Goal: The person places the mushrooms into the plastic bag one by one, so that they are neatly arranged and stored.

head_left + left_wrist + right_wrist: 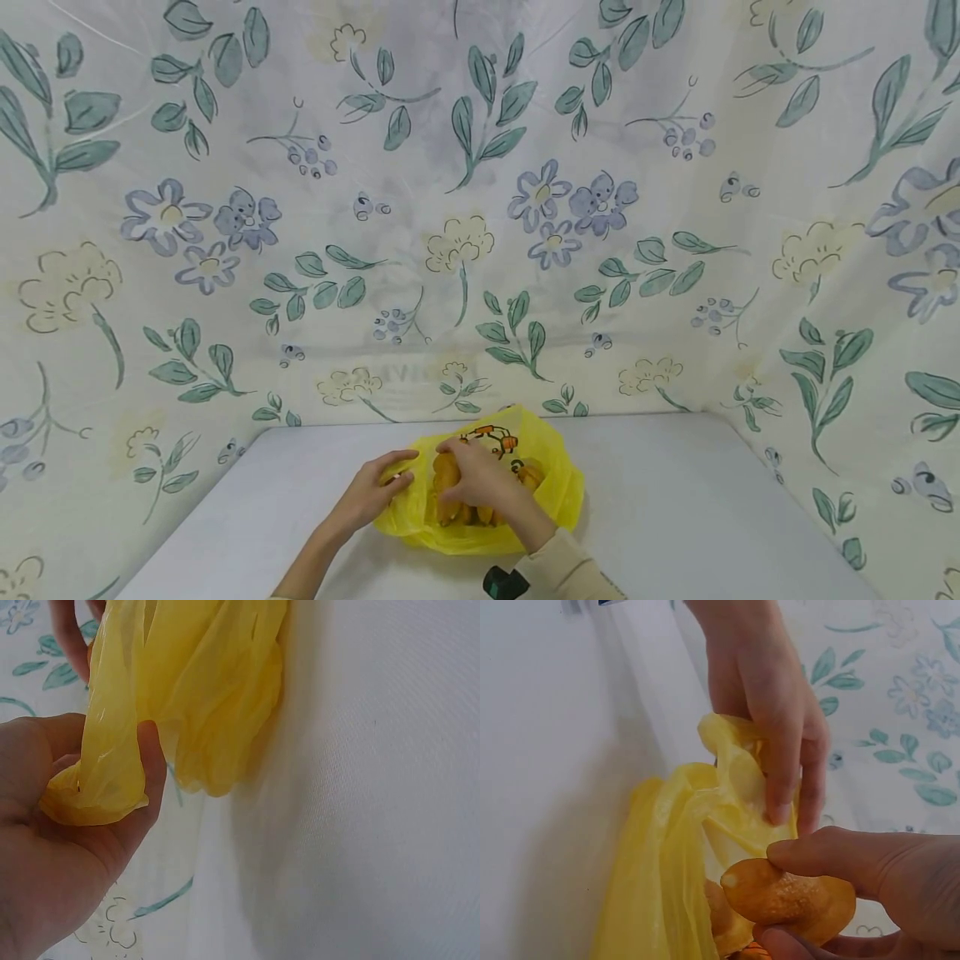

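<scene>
A yellow plastic bag [558, 492] lies on the table with its mouth open, a cartoon print in orange and black on it. My left hand [369, 493] holds the bag's left rim; in the left wrist view, a fold of yellow plastic [112, 757] lies between its thumb and fingers. With thumb and fingers, my right hand [900, 877] grips a golden-brown bread roll [787, 900], oblong with a rough patch, at the bag's opening. More rolls [531, 475] sit inside the bag, partly hidden by the right hand and forearm.
The white table [675, 500] extends on both sides of the bag. A floral-patterned curtain [480, 208] stands behind and around the table. A dark device [504, 582] is at the right wrist.
</scene>
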Tool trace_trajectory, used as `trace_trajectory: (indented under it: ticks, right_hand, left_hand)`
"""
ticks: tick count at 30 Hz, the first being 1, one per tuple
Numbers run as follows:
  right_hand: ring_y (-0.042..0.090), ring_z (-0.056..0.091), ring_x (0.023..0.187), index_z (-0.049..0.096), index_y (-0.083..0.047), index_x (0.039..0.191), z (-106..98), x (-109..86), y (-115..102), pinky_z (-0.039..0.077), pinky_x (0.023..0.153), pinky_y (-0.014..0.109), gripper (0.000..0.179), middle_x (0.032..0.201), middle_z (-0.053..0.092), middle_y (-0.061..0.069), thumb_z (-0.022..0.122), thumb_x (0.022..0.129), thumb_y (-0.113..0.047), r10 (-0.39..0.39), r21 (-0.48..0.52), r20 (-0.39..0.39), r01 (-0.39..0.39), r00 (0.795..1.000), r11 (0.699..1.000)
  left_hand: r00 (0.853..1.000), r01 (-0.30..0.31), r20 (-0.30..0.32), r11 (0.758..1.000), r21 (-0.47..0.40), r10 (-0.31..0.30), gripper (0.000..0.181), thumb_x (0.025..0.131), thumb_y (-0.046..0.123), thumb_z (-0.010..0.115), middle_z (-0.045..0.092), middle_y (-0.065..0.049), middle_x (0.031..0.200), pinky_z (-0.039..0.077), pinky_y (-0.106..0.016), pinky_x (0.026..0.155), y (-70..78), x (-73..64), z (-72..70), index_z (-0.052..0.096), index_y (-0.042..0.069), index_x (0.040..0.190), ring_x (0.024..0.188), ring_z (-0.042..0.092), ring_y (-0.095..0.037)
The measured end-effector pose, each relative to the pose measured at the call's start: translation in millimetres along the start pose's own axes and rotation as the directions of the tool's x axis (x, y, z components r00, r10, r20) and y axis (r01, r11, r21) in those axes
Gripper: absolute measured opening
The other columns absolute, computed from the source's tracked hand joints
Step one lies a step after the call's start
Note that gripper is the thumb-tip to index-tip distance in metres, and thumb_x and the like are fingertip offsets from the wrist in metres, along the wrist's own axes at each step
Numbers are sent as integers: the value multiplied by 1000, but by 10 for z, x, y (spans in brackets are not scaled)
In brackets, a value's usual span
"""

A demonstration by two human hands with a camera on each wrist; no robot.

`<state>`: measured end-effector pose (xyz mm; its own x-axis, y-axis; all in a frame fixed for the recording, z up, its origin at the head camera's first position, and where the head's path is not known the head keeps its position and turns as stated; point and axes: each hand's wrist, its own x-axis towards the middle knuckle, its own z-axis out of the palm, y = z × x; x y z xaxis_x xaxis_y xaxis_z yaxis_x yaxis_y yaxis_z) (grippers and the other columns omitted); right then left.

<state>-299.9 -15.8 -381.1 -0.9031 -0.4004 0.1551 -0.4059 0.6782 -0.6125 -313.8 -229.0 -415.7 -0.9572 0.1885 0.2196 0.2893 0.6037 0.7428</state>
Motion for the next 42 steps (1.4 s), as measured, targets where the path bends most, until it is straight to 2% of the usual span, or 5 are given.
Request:
trace_trajectory:
  ticks: [8,18,24,35,42]
  right_hand:
    - [22,54,92,56,-15,130,96,28,-25,55,86,44,62,119,55,12,84,75,-16,79,-4,-31,-80,996,997]
    - [27,56,85,56,-16,128,147,37,-72,55,80,49,61,117,54,17,85,75,-17,139,-50,-102,-145,985,988]
    - [29,55,84,56,-18,128,184,44,-56,54,77,50,60,117,53,17,85,75,-18,169,-64,-109,-176,980,982]
    - [28,55,82,60,-13,119,236,33,25,53,77,46,49,108,57,16,83,76,-13,107,-129,-137,-125,985,984]
    - [28,56,85,60,-13,120,233,29,37,54,80,47,50,108,57,15,83,75,-14,101,-135,-137,-120,985,984]
  left_hand:
    - [1000,4,5,1000,-6,-4,34,97,13,60,56,-18,140,43,-53,108,-7,7,1,61,11,131,128,54,-35]
    - [1000,-4,-3,1000,-11,4,34,96,12,60,57,-18,140,43,-53,108,-7,17,3,62,10,130,128,54,-35]
    - [1000,3,0,1000,-16,-3,34,96,13,61,57,-18,140,41,-54,109,0,10,0,62,10,130,130,52,-36]
    - [1000,4,6,1000,-31,-4,35,96,14,61,56,-18,141,41,-54,110,-4,3,5,61,10,131,133,49,-38]
    - [1000,1,7,1000,-27,-1,35,96,15,61,55,-18,142,42,-54,109,-15,1,1,61,11,131,133,49,-37]
